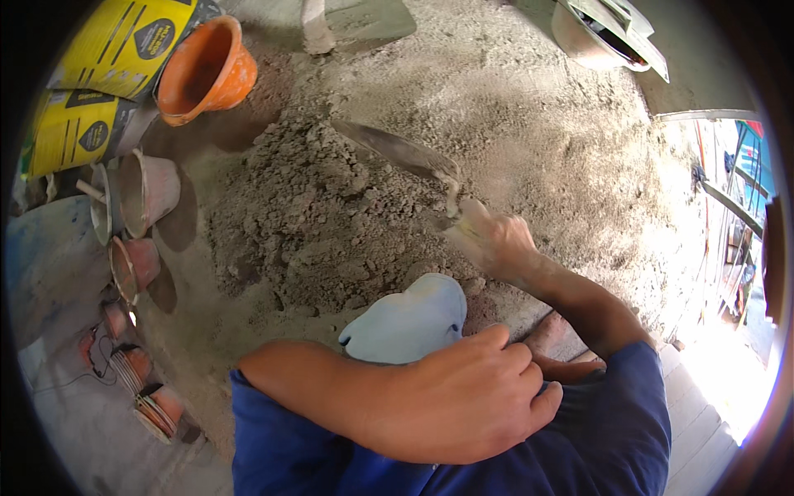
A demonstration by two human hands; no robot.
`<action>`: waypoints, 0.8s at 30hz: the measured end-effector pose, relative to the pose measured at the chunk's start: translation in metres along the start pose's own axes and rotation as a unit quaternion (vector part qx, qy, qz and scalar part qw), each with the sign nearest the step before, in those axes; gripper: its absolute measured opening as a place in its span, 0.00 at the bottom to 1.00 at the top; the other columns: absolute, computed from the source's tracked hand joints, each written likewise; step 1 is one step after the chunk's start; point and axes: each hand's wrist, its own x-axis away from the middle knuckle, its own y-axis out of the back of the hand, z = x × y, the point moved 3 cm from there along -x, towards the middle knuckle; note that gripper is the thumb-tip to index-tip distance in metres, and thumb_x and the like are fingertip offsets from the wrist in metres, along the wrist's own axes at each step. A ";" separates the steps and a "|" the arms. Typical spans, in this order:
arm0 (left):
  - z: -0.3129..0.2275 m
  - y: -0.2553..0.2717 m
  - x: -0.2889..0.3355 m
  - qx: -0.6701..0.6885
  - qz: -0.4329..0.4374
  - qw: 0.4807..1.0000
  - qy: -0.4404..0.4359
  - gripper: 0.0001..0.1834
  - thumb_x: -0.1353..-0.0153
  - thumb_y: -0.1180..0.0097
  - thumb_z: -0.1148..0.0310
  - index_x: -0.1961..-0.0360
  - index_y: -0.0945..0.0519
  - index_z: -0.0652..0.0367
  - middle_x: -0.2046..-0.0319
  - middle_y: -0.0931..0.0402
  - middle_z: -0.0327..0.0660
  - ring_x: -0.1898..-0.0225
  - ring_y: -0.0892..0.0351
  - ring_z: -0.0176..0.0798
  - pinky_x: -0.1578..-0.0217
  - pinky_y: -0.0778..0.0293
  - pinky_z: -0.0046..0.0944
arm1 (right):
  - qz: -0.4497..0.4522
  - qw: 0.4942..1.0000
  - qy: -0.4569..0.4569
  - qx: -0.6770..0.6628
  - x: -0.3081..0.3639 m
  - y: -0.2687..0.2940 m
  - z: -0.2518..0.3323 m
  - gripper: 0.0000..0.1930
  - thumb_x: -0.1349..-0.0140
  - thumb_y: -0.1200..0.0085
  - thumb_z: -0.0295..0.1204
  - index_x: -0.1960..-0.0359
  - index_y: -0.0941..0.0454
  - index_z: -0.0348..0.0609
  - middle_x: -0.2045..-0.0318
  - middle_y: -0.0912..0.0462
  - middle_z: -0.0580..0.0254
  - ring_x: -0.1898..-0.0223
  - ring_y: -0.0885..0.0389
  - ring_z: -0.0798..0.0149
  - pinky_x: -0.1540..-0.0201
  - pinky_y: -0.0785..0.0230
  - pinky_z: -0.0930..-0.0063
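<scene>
A trowel [397,150] is gripped by its handle in the person's right hand [496,241], whose fingers are wrapped closed around it; its long grey blade points away and to the left, over the right edge of a mound of crumbly, damp-looking grey mix [314,211]. Whether the blade touches the mix I cannot tell. The left forearm lies across the front of the body, and the left hand [488,397] is nearer the viewer, its fingers loosely curled; its underside is hidden, so I cannot tell if it holds anything. Just beyond that forearm is a rounded, pale blue shape [413,318]. Both arms come out of dark blue sleeves. Around the mound spreads a rough, dusty grey ground [562,140]. At upper left, an orange bucket [236,78] sits just beside yellow bags [124,45], and smaller, mortar-stained buckets [161,190] line the left side. At the top is a flat, grey-coated blade [372,21]; at upper right, a pale tub [579,41] has a flat piece across it. Bright light fills the far right.
</scene>
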 end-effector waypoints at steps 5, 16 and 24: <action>-0.004 0.000 -0.004 -0.034 0.003 0.999 0.002 0.24 0.38 0.43 0.61 0.45 0.19 0.65 0.72 0.25 0.38 0.68 0.25 0.38 0.63 0.33 0.41 | 0.127 0.987 -0.020 0.096 -0.062 -0.043 0.027 0.16 0.26 0.49 0.40 0.48 0.28 0.40 0.61 0.12 0.48 0.60 0.11 0.48 0.60 0.19 0.51; -0.007 -0.005 0.002 -0.086 -0.080 0.993 0.012 0.22 0.39 0.44 0.61 0.47 0.18 0.63 0.73 0.25 0.36 0.69 0.26 0.37 0.66 0.34 0.40 | 0.088 0.993 -0.046 0.063 -0.074 -0.023 0.061 0.19 0.26 0.51 0.42 0.45 0.31 0.38 0.62 0.12 0.47 0.59 0.11 0.44 0.56 0.19 0.50; -0.007 -0.004 0.013 -0.116 -0.098 0.988 -0.007 0.24 0.40 0.41 0.58 0.46 0.19 0.62 0.73 0.25 0.35 0.69 0.26 0.36 0.66 0.33 0.40 | 0.080 0.992 -0.026 0.099 -0.077 -0.016 0.071 0.20 0.26 0.51 0.44 0.44 0.29 0.41 0.57 0.13 0.43 0.56 0.12 0.42 0.55 0.20 0.47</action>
